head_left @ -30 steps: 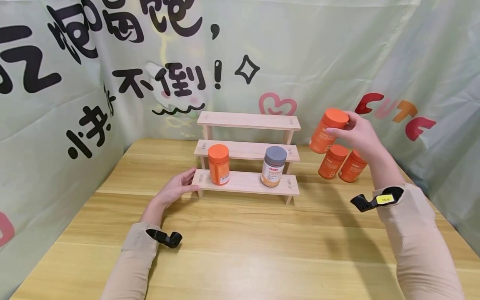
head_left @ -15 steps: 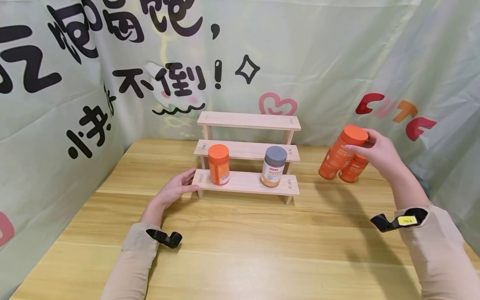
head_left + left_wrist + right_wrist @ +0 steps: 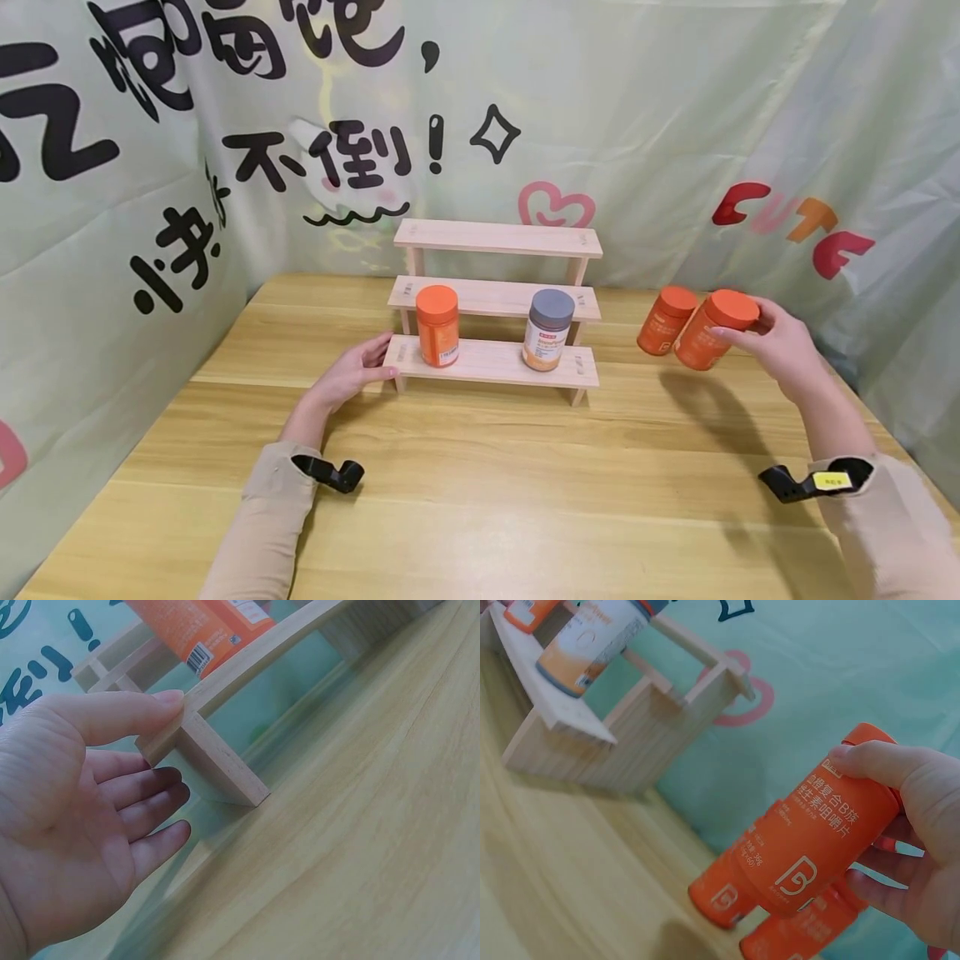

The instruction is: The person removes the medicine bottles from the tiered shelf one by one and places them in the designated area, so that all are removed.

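My right hand (image 3: 783, 346) grips an orange-capped orange bottle (image 3: 716, 329) at its upper part. This bottle is tilted and held above another orange bottle (image 3: 810, 930), which it hides in the head view. Just left of it stands a matching orange bottle (image 3: 666, 321) on the table. My left hand (image 3: 82, 802) pinches the left end of the lowest step of a three-step wooden shelf (image 3: 487, 364), thumb against the board's end. On that step stand one orange bottle (image 3: 438, 327) at left and a grey-lidded white-and-orange bottle (image 3: 547, 331) at right.
The shelf's middle step (image 3: 491, 296) and top step (image 3: 495, 237) rise behind. A wooden table (image 3: 525, 483) spreads in front of it. Printed cloth (image 3: 660, 108) hangs along the back and sides. Each wrist wears a black camera, one left (image 3: 327, 472), one right (image 3: 806, 482).
My right hand has carried the orange bottle rightward and down, from beside the shelf to over the right-hand standing bottle. The left-hand standing bottle shows again. My left hand stays on the shelf.
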A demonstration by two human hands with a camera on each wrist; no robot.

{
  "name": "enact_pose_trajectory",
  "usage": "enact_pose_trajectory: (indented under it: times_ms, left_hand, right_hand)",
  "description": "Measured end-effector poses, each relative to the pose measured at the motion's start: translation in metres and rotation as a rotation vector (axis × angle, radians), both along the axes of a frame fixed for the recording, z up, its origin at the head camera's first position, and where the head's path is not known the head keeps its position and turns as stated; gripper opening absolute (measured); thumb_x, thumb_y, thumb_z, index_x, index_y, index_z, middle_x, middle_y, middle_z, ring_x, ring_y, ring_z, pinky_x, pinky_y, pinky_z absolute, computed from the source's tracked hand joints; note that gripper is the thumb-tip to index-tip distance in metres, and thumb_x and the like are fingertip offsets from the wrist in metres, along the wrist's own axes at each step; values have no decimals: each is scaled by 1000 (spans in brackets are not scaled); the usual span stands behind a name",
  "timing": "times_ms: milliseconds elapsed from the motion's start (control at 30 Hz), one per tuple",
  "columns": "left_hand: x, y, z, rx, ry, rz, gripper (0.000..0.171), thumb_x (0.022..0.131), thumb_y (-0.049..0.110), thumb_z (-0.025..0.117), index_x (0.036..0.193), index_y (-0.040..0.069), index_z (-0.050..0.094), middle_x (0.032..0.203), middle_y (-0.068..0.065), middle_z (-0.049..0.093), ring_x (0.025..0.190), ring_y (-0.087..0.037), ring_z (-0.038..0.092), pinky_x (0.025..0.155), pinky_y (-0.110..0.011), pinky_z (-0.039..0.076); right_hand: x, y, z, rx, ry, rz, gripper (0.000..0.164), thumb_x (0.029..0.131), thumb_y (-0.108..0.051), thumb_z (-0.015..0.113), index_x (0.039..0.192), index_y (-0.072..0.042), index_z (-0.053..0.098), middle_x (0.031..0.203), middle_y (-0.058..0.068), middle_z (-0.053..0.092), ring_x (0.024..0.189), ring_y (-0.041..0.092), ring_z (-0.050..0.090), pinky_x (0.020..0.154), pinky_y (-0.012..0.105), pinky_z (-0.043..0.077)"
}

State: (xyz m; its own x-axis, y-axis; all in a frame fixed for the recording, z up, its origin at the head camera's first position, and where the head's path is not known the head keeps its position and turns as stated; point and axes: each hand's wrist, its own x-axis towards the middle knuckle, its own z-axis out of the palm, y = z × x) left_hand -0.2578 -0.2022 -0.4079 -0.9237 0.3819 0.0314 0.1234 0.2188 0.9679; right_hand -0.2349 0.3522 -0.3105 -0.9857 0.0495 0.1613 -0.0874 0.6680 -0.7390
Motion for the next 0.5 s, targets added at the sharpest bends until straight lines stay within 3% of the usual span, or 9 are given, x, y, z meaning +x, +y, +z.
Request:
enact_pose_trajectory:
  times_ms: [267, 500]
  left_hand:
    - [1, 0, 1, -1, 1, 3, 76, 87, 5, 60, 144, -8, 12, 150, -25, 12, 136, -39, 18, 110, -47, 18]
    - [0, -1, 1, -12, -4, 10, 76, 87, 6, 61, 145, -7, 13, 150, -25, 13, 136, -38, 20, 110, -47, 19]
  right_hand:
    - [4, 11, -19, -45, 56, -6, 48, 85, -27, 68, 125, -11, 48, 99, -22, 47, 85, -5, 47, 67, 9, 39]
    - [5, 12, -31, -38, 28, -24, 71, 86, -28, 67, 137, 8, 33, 98, -22, 44, 84, -9, 44, 66, 8, 39]
